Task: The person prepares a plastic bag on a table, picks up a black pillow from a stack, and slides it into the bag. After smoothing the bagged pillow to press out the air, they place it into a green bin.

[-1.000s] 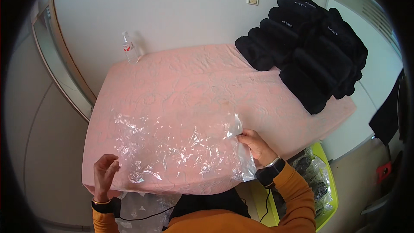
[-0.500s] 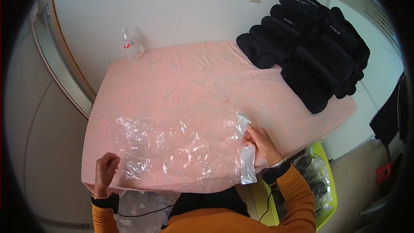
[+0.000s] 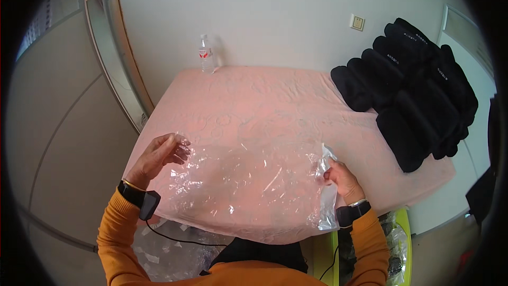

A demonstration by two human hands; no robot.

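Hands were positioned at opposite ends of a large, crinkled sheet of clear plastic film (image 3: pixel 248 180), which was stretched across the near edge of a table covered in a pink embossed cloth (image 3: pixel 264 100). The left hand (image 3: pixel 159 154) pinched the sheet's left upper corner between fingertips and thumb, with the fingers curled loosely. The right hand (image 3: pixel 343 179) was clenched on the sheet's right edge, where the film bunched and hung below the fist. The sheet's lower margin draped over the table's near edge. A stack of black folded textile items (image 3: pixel 413 90) occupied the table's far right corner, well apart from the sheet. A clear plastic water bottle (image 3: pixel 205 54) stood upright at the far left corner, near the white wall.
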